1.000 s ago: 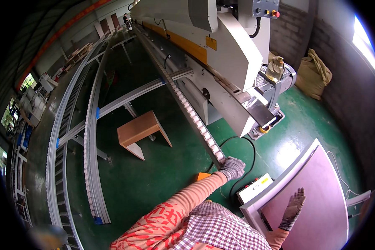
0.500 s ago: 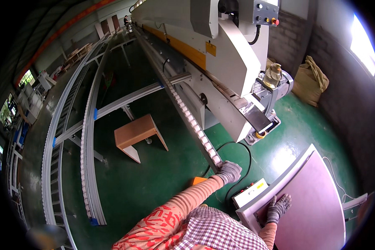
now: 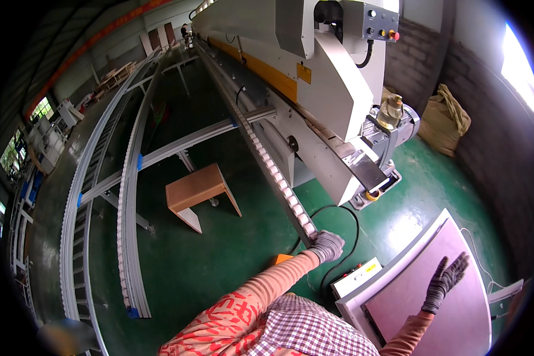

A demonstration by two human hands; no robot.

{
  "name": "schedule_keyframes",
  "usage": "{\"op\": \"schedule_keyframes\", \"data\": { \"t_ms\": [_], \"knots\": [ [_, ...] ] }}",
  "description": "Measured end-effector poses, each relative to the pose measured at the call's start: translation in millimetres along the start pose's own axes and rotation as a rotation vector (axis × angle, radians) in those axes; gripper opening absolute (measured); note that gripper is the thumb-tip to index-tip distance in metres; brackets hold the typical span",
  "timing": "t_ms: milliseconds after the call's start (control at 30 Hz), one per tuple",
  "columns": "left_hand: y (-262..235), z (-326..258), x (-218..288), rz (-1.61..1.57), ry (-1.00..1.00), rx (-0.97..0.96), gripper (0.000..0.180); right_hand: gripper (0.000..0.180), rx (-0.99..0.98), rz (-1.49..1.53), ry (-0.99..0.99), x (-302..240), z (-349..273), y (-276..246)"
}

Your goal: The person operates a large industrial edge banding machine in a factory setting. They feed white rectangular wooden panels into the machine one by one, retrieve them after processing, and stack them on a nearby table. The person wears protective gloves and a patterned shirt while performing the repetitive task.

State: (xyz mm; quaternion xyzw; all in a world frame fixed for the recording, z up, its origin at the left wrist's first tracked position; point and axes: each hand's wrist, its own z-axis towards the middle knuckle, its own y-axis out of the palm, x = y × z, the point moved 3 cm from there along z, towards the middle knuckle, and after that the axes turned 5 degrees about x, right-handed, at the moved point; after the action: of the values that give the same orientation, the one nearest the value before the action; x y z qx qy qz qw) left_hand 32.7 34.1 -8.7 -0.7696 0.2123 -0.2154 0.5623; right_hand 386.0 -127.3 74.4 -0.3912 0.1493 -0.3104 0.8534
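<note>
My left hand (image 3: 327, 246), in a striped grey knit glove, is closed round the near end of a narrow roller rail (image 3: 289, 203) lined with small white rollers. Some of its fingers are hidden behind the rail's end. At the lower right, my right hand (image 3: 448, 280), in a matching glove, is open with its fingers spread and holds nothing. It is over a large pale pinkish panel (image 3: 409, 308) with a light raised edge; whether it touches the surface I cannot tell.
A long white machine (image 3: 338, 77) with a control box (image 3: 371, 22) runs beside the rail. A motor (image 3: 404, 121) sits at its end, near a tan sack (image 3: 445, 121). A brown stool (image 3: 200, 187) stands between the rails. A black cable (image 3: 357, 228) loops on the green floor.
My right hand has lifted from the panel's left part and moved right and farther away, fingers now spread. My left hand stays on the rail's end.
</note>
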Motion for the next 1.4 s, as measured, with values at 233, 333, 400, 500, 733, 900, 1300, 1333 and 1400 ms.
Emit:
{"op": "schedule_keyframes", "data": {
  "t_ms": [233, 333, 400, 500, 733, 900, 1300, 1333, 1400],
  "knots": [
    [2.5, 1.6, -0.6, -0.004, -0.002, 0.018, 0.034, 0.075, -0.592, -0.275, 0.143, -53.5, -76.7, 20.0],
    [-1.4, 0.3, 0.8, 0.003, -0.009, 0.010, 0.034, 0.076, -0.661, -0.001, 0.096, -39.9, -121.6, 65.4],
    [-7.8, -2.7, 3.0, 0.011, -0.015, 0.001, 0.034, 0.073, -0.581, 0.039, 0.079, -36.5, -123.6, 69.6],
    [-7.9, -4.6, 0.3, -0.002, -0.012, -0.027, 0.034, 0.072, -0.600, 0.016, 0.061, -37.0, -125.4, 70.9],
    [-7.1, -7.3, 0.0, -0.007, -0.028, -0.011, 0.034, 0.071, -0.535, 0.052, 0.075, -34.2, -131.6, 72.5],
    [-6.1, -3.7, -3.6, -0.119, 0.061, 0.088, 0.037, 0.069, -0.378, 0.187, -0.047, -21.7, -126.0, 85.0],
    [-11.9, 0.3, 8.9, 0.034, 0.022, 0.117, 0.035, 0.074, -0.103, -0.024, 0.109, -4.2, -90.7, 33.8],
    [-10.3, 0.8, 8.2, 0.038, 0.025, 0.124, 0.035, 0.076, -0.369, -0.010, 0.130, -13.9, -114.9, 35.1],
    [-4.8, -2.0, 4.2, 0.033, 0.067, 0.138, 0.033, 0.079, -0.643, 0.030, 0.143, -19.1, -142.1, 37.9]
  ]
}}
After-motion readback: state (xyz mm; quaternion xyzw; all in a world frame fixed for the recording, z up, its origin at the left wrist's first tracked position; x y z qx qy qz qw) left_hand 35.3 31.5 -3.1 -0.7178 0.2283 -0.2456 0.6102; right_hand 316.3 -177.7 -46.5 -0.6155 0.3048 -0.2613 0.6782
